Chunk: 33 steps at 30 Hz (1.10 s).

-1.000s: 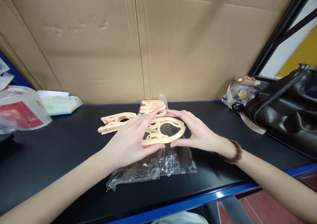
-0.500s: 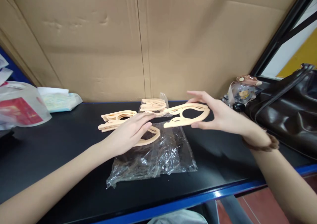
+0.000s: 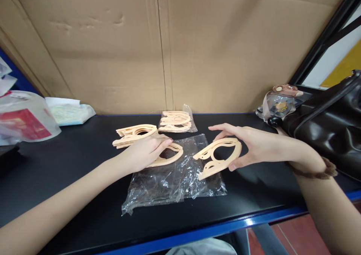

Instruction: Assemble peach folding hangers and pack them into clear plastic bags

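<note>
My right hand (image 3: 248,144) grips a beige folding hanger (image 3: 235,151), its two arms folded inward, between the thumb and fingers at the curved end. It is held tilted over the right edge of a clear plastic bag (image 3: 169,187) lying flat on the table. My left hand (image 3: 148,151) is closed over another folded hanger (image 3: 177,155), whose rounded end sticks out above the bag; the fingertips are partly hidden. Just behind the left hand lies a stack of similar hangers (image 3: 135,131). Farther back, more hangers (image 3: 175,120) sit in a small clear bag.
Cardboard (image 3: 113,52) stands along the back of the black table (image 3: 84,172). On the left are a white plastic bag with red print (image 3: 28,119) and a soft pack (image 3: 72,112). A clear bottle with a brown lid (image 3: 279,102) and a dark leather bag (image 3: 329,119) stand at right.
My right hand has moved down and toward me with its hanger, away from the bagged hangers, and the hanger has turned. My left hand stays about where it was, its fingers drawn in.
</note>
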{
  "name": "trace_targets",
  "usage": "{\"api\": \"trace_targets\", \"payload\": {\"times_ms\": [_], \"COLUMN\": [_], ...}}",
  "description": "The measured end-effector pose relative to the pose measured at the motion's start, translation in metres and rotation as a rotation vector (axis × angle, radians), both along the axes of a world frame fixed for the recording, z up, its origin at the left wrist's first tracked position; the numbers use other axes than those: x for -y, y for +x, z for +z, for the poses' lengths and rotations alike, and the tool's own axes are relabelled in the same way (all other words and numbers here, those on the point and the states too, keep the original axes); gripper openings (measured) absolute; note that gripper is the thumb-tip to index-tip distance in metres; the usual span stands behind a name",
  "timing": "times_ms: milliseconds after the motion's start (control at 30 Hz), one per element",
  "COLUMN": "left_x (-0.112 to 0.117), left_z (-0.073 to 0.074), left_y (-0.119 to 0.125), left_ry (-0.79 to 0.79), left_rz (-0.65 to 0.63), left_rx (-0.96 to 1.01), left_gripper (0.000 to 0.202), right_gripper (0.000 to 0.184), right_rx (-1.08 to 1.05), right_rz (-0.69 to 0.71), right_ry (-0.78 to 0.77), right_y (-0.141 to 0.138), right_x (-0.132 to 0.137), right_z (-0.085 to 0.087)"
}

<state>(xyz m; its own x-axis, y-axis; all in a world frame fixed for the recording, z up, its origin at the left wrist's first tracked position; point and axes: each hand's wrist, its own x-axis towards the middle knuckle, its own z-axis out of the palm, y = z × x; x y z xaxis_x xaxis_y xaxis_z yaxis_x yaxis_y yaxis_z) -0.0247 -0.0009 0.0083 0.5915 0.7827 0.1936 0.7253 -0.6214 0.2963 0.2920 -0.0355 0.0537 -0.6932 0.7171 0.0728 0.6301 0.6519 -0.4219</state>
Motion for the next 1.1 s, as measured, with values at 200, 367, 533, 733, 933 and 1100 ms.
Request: {"api": "trace_targets", "payload": {"times_ms": [200, 367, 533, 733, 933, 1100], "left_x": [0.002, 0.002, 0.002, 0.003, 0.003, 0.005], "left_z": [0.001, 0.0, 0.0, 0.001, 0.001, 0.004], "left_y": [0.002, 0.001, 0.002, 0.003, 0.002, 0.005], "left_ry": [0.008, -0.008, -0.021, -0.042, -0.032, -0.039], "left_rz": [0.007, 0.014, 0.036, 0.057, 0.066, 0.054], "left_rx": [-0.048, -0.069, -0.069, -0.078, -0.097, -0.108], "left_gripper": [0.054, 0.056, 0.055, 0.058, 0.059, 0.061], "right_gripper": [0.089, 0.091, 0.089, 0.093, 0.08, 0.078], "right_rx": [0.059, 0.074, 0.059, -0.066, -0.158, -0.157], "right_rz": [-0.04, 0.052, 0.053, 0.14, 0.225, 0.173], "right_ry": [0.049, 0.051, 0.204, 0.068, -0.246, -0.104], "right_y": [-0.024, -0.043, -0.056, -0.057, -0.043, -0.053], "right_x": [0.007, 0.011, 0.013, 0.012, 0.002, 0.002], "right_z": [-0.014, -0.025, -0.035, -0.036, -0.033, -0.045]}}
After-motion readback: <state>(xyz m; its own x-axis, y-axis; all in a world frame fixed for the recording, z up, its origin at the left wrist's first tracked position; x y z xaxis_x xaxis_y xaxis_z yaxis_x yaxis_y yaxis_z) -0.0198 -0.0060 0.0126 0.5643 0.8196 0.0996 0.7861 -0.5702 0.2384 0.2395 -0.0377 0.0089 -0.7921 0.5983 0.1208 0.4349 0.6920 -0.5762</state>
